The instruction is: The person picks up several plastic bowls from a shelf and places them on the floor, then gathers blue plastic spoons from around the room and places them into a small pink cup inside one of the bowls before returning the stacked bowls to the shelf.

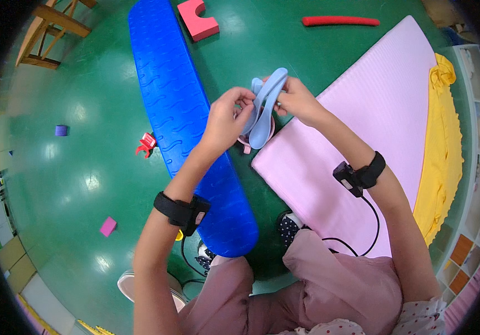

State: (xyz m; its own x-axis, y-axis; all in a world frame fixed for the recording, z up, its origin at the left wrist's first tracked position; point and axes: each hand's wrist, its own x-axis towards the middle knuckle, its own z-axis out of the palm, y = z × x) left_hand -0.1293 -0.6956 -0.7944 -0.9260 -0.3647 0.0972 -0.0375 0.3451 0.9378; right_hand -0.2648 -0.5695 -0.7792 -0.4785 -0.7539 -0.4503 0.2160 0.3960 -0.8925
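Two light blue plastic utensils come together between my hands in the middle of the view. One is a spoon [260,134], its bowl hanging down and its thick curved handle rising to the upper right. My right hand [298,101] is closed around the handle side from the right. My left hand [228,116] pinches the second blue piece, mostly covered by fingers and the spoon, so its kind is unclear. Below them a pink cup-like container [246,149] with a small handle is partly hidden by the spoon and my left hand.
A long blue textured board [164,78] lies left of centre, a pink foam mat [363,111] with yellow cloth [444,167] to the right. On the green floor are a red foam block [204,29], a red tube [340,21], a red toy [146,145] and small blocks [108,226].
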